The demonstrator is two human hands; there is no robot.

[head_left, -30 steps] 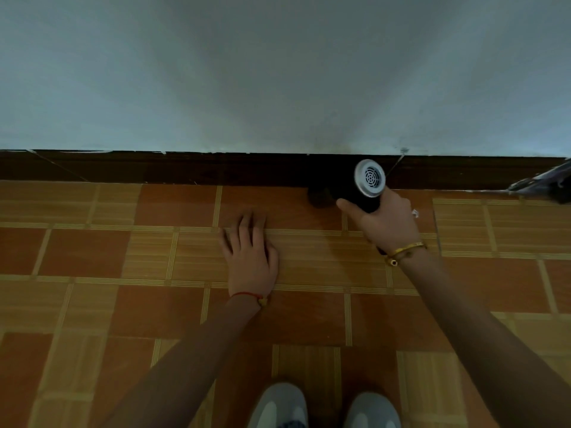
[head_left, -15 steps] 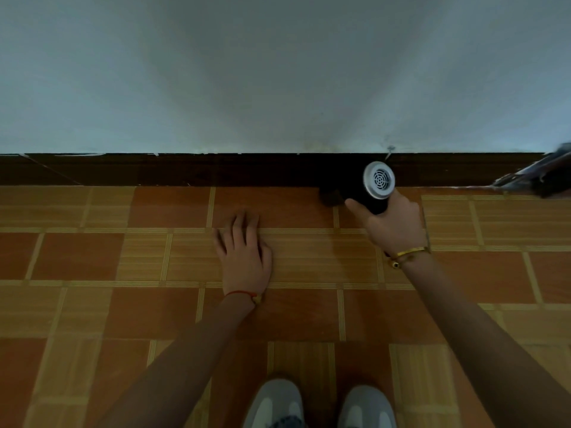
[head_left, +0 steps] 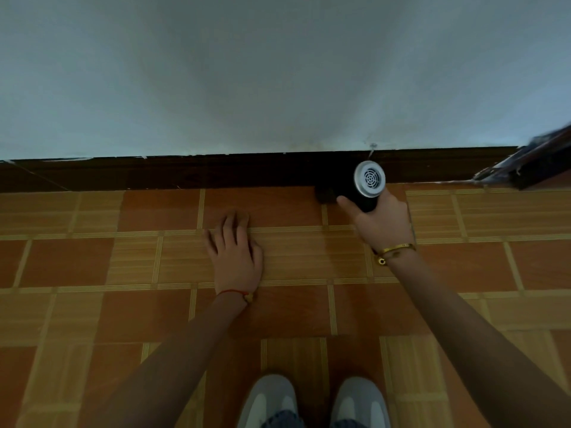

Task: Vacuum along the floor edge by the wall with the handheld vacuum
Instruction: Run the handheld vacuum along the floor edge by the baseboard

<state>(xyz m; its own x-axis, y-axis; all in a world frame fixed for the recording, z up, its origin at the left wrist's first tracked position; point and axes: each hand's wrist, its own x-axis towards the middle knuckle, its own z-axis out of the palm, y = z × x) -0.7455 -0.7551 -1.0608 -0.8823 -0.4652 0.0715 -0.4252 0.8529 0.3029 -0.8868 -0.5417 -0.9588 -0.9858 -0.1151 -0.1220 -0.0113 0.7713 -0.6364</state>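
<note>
My right hand [head_left: 383,223] grips a black handheld vacuum [head_left: 366,185] whose silver vented rear cap faces me. Its dark nozzle [head_left: 324,194] points left and sits low at the joint between the floor and the dark brown skirting board [head_left: 185,173]. The grey-white wall [head_left: 278,75] rises above the skirting. My left hand [head_left: 236,253] lies flat on the tiled floor [head_left: 309,257], fingers apart, about a tile's width left of the vacuum and holding nothing.
The floor is orange and tan patterned tile. A dark, blurred frame or object [head_left: 531,165] juts in at the right end of the skirting. My two grey shoes [head_left: 312,403] stand at the bottom edge of the view.
My right hand and the vacuum have slid a little to the right along the skirting. My left hand has stayed flat on the floor.
</note>
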